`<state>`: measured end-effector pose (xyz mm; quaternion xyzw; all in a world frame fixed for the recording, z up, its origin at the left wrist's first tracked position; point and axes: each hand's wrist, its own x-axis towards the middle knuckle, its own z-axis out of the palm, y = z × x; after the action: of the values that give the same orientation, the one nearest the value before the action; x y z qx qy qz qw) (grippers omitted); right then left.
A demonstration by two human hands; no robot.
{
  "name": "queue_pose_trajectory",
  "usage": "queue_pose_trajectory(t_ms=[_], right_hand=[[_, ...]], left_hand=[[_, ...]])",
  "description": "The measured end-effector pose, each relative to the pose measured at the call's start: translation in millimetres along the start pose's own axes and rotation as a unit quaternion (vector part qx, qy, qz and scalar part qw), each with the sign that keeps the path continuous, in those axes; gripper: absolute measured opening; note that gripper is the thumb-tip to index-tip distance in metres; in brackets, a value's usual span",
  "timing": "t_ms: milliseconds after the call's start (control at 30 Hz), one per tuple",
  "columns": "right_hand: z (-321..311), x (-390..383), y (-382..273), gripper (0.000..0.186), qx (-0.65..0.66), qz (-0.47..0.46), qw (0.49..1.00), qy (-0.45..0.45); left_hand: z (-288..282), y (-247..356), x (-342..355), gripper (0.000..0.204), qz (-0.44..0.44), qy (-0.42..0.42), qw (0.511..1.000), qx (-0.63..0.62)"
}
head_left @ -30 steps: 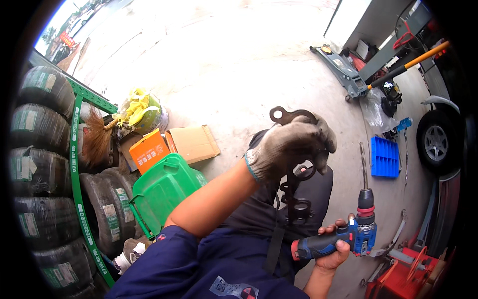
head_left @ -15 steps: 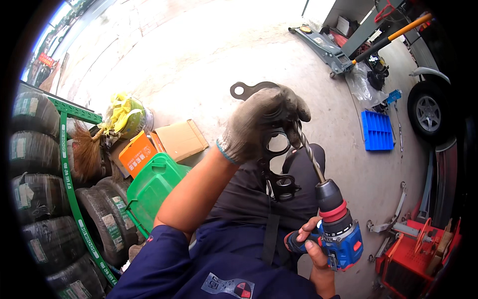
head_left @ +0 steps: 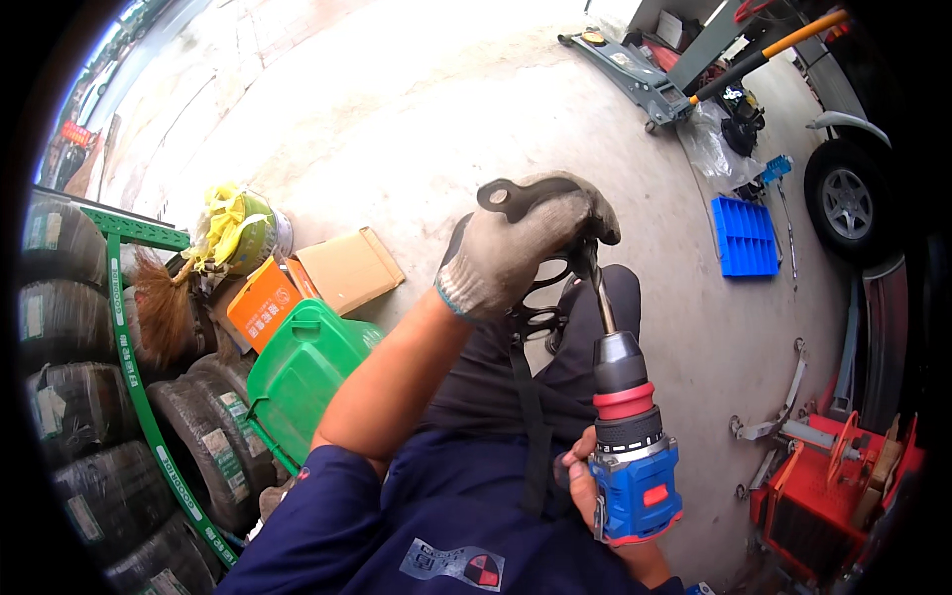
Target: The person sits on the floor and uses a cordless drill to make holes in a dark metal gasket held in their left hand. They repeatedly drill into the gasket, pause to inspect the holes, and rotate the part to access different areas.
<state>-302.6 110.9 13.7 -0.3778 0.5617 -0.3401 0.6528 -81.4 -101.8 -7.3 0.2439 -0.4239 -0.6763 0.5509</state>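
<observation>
Head view: compared with half a second ago, the blue-and-black cordless drill with a red collar (head_left: 635, 491) stands closer to upright, its silvery spiral drill bit (head_left: 603, 302) moved left and no longer slanting so strongly, and less of the metal part's lower loops shows below the glove. A second ago the bit was well apart from the left hand, to its right. The left hand in a grey knitted glove with a pale cuff (head_left: 531, 238) is clamped on the dark metal part with rounded eyes and loops (head_left: 526, 198), which sticks out beyond the knuckles and hangs below the palm. The bare right hand (head_left: 582, 486), below the left, is curled around the drill, whose handle is mostly hidden behind its body. The bit's tip sits under the gloved fingertips, against or just beside the metal; I cannot tell whether it enters a hole. The metal part looks dark and smooth, a flat plate ending in a round eye, with curved open rings lower down. A blue plastic compartment tray (head_left: 746, 238) lies on the floor to the right of the left hand.
</observation>
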Motion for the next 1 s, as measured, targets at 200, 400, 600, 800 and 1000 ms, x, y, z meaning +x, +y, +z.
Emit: queue_pose_trajectory(t_ms=[200, 400, 600, 800, 1000], right_hand=[[29.4, 4.3, -20.7, 0.025, -0.015, -0.127, 0.987, -0.101], [32.3, 12.0, -23.0, 0.031, 0.066, -0.135, 0.983, -0.104], [37.4, 19.0, -34.3, 0.027, 0.065, -0.130, 0.986, -0.079], [36.9, 38.8, -36.7, 0.023, 0.120, -0.137, 0.983, -0.009], [36.2, 138.0, -23.9, 0.026, 0.128, -0.134, 0.983, -0.003]], left_hand=[[22.2, 2.3, 2.1, 0.032, 0.089, 0.034, 0.995, 0.012], [26.9, 2.3, -1.1, 0.032, 0.099, -0.018, 0.993, 0.066], [44.0, 1.5, 3.0, 0.036, 0.138, 0.030, 0.989, 0.037], [25.6, -25.6, 34.1, 0.035, 0.098, 0.015, 0.995, -0.004], [-33.0, -61.5, 91.4, 0.036, 0.104, 0.130, 0.986, -0.001]])
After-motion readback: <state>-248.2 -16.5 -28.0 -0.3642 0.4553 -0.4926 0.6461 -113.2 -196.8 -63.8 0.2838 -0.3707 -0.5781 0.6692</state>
